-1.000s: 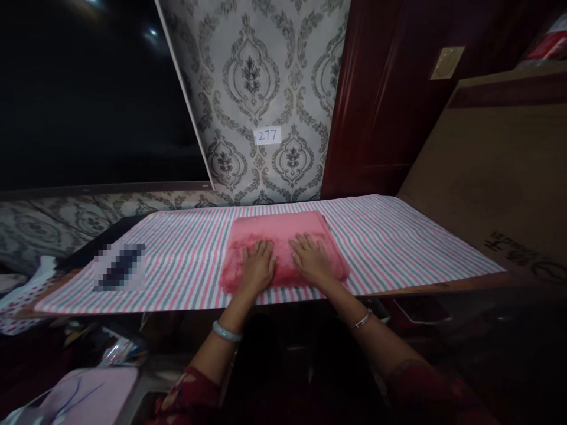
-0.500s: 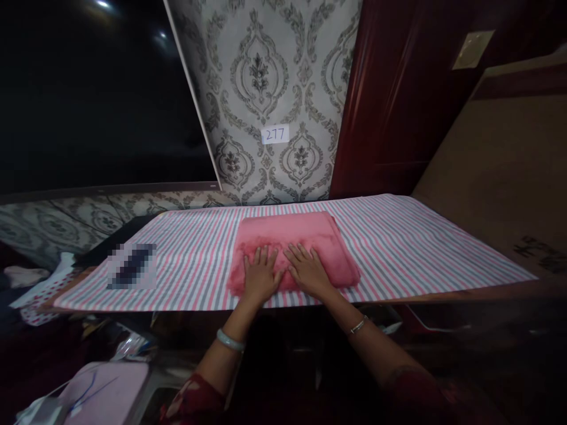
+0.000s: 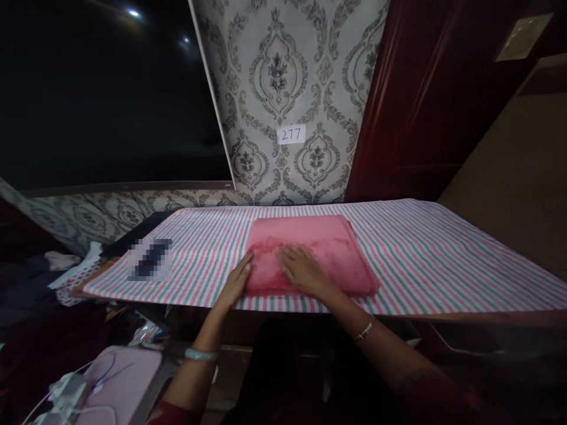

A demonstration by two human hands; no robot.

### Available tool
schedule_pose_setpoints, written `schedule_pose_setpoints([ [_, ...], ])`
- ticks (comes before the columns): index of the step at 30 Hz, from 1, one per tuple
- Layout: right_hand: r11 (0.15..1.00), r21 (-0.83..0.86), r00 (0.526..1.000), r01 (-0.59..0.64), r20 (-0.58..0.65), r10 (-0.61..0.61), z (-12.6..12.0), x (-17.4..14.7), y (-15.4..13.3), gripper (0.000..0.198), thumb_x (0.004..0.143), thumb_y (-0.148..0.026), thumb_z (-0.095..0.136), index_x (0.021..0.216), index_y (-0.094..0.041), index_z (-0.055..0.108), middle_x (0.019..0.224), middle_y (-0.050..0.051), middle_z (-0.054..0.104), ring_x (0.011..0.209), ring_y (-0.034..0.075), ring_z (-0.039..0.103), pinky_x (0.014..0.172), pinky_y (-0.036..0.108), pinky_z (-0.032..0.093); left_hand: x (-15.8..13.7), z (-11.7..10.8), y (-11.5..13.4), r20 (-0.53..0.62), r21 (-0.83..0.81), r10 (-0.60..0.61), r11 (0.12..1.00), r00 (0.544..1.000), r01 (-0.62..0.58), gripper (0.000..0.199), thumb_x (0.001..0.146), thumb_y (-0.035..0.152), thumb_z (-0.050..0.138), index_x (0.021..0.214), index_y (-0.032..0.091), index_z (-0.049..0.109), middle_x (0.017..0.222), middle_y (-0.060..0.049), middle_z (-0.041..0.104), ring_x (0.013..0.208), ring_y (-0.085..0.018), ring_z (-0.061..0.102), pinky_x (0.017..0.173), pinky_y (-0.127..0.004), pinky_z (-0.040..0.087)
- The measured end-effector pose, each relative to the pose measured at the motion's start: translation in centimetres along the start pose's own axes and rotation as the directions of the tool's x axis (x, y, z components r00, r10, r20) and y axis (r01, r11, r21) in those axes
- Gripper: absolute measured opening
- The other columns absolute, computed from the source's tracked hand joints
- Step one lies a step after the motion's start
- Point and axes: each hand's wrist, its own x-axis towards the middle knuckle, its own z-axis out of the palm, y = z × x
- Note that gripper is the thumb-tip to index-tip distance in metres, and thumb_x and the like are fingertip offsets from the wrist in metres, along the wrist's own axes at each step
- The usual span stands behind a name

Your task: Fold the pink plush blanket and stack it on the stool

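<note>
A folded pink plush blanket or towel (image 3: pixel 305 230) lies flat on a striped cloth (image 3: pixel 411 254) spread over the table. My right hand (image 3: pixel 303 270) rests palm down on its top, fingers stretched out and slightly blurred. At its left edge, my left hand (image 3: pixel 237 282) touches the side with straight fingers, the thumb against the fabric. Neither hand grips anything. A darker, brushed-looking band crosses the pile just beyond my right hand.
A large dark screen (image 3: pixel 110 106) is at the back left. A cardboard box (image 3: pixel 518 171) stands at the right. On the cloth's left part lies a pixelated dark item (image 3: pixel 149 260). Below left, a pink stool (image 3: pixel 128 375) bears cables and a white adapter.
My left hand has slid off the top to the blanket's left edge. My right hand stays on top. The whole view has shifted, so things appear farther right.
</note>
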Motion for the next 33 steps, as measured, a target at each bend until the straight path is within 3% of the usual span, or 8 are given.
schedule_pose_setpoints([
  [4, 0.957, 0.054, 0.955, 0.286, 0.066, -0.289, 1.5, 2.4, -1.7, 0.05, 0.105, -0.034, 0.04, 0.154, -0.028, 0.043, 0.163, 0.004, 0.036, 0.152, 0.022, 0.028, 0.125, 0.047, 0.018, 1.1, -2.0, 1.8, -0.037, -0.054, 0.05, 0.997, 0.998, -0.052, 0.057, 0.103, 0.044, 0.028, 0.144, 0.016, 0.056, 0.149, -0.008, 0.056, 0.141, -0.023, 0.049, 0.12, -0.042, 0.037],
  [6, 0.933, 0.056, 0.928, 0.356, 0.091, -0.36, 2.4, 2.9, -1.9, 0.053, 0.105, -0.036, 0.043, 0.157, -0.028, 0.037, 0.165, 0.004, 0.032, 0.154, 0.022, 0.021, 0.126, 0.048, 0.014, 2.0, -2.2, 2.9, 0.073, 0.001, 0.159, 0.987, 0.985, -0.159, 0.056, 0.104, 0.042, 0.026, 0.146, 0.018, 0.055, 0.152, -0.006, 0.053, 0.143, -0.021, 0.046, 0.122, -0.04, 0.033],
  [10, 0.937, 0.065, 0.933, 0.344, 0.086, -0.349, 3.6, 2.7, -1.5, 0.052, 0.103, -0.037, 0.048, 0.153, -0.023, 0.045, 0.161, 0.006, 0.039, 0.155, 0.024, 0.019, 0.127, 0.048, 0.006, 5.1, -0.9, 3.8, 0.417, 0.127, 0.312, 0.91, 0.854, -0.394, 0.054, 0.105, 0.038, 0.024, 0.152, 0.026, 0.047, 0.159, -0.003, 0.043, 0.151, -0.018, 0.033, 0.127, -0.046, 0.014],
  [13, 0.94, 0.108, 0.939, 0.324, 0.083, -0.333, 3.7, 2.4, -1.3, 0.05, 0.105, -0.039, 0.045, 0.154, -0.028, 0.044, 0.162, 0.003, 0.038, 0.154, 0.022, 0.021, 0.127, 0.048, 0.009, 8.3, 0.2, 3.4, 0.487, 0.256, 0.308, 0.844, 0.817, -0.471, 0.052, 0.104, 0.037, 0.028, 0.154, 0.031, 0.041, 0.164, -0.002, 0.034, 0.155, -0.02, 0.02, 0.125, -0.054, 0.005],
  [18, 0.931, 0.166, 0.931, 0.324, 0.12, -0.345, 3.3, 2.3, -1.3, 0.053, 0.107, -0.038, 0.037, 0.159, -0.031, 0.031, 0.167, 0.0, 0.026, 0.155, 0.018, 0.017, 0.127, 0.045, 0.009, 14.5, 1.0, 1.7, 0.473, 0.411, 0.275, 0.772, 0.837, -0.486, 0.057, 0.101, 0.045, 0.04, 0.156, 0.034, 0.036, 0.166, -0.004, 0.027, 0.156, -0.025, 0.017, 0.123, -0.058, 0.008],
  [23, 0.927, 0.197, 0.932, 0.318, 0.114, -0.344, 3.2, 2.2, -1.2, 0.052, 0.108, -0.04, 0.036, 0.159, -0.03, 0.032, 0.168, -0.001, 0.024, 0.157, 0.018, 0.009, 0.128, 0.043, 0.005, 19.6, 2.3, -0.9, 0.473, 0.363, 0.2, 0.844, 0.858, -0.396, 0.064, 0.1, 0.055, 0.032, 0.158, 0.027, 0.034, 0.166, -0.005, 0.029, 0.155, -0.024, 0.021, 0.124, -0.049, 0.019],
  [28, 0.936, 0.203, 0.94, 0.288, 0.124, -0.317, 3.0, 2.1, -1.2, 0.053, 0.108, -0.04, 0.036, 0.159, -0.032, 0.031, 0.168, -0.002, 0.024, 0.157, 0.018, 0.009, 0.128, 0.042, 0.005, 20.6, 3.5, -2.2, 0.439, 0.34, 0.182, 0.873, 0.88, -0.35, 0.071, 0.1, 0.058, 0.029, 0.16, 0.021, 0.031, 0.167, -0.009, 0.028, 0.155, -0.022, 0.02, 0.125, -0.041, 0.016],
  [33, 0.943, 0.178, 0.94, 0.282, 0.146, -0.309, 2.7, 2.5, -1.6, 0.052, 0.107, -0.037, 0.039, 0.159, -0.032, 0.033, 0.168, -0.002, 0.024, 0.157, 0.019, 0.01, 0.128, 0.044, 0.006, 19.6, 2.6, 0.7, 0.422, 0.525, 0.057, 0.799, 0.905, -0.295, 0.067, 0.101, 0.055, 0.032, 0.16, 0.022, 0.03, 0.166, -0.015, 0.028, 0.155, -0.032, 0.02, 0.122, -0.061, 0.014],
])
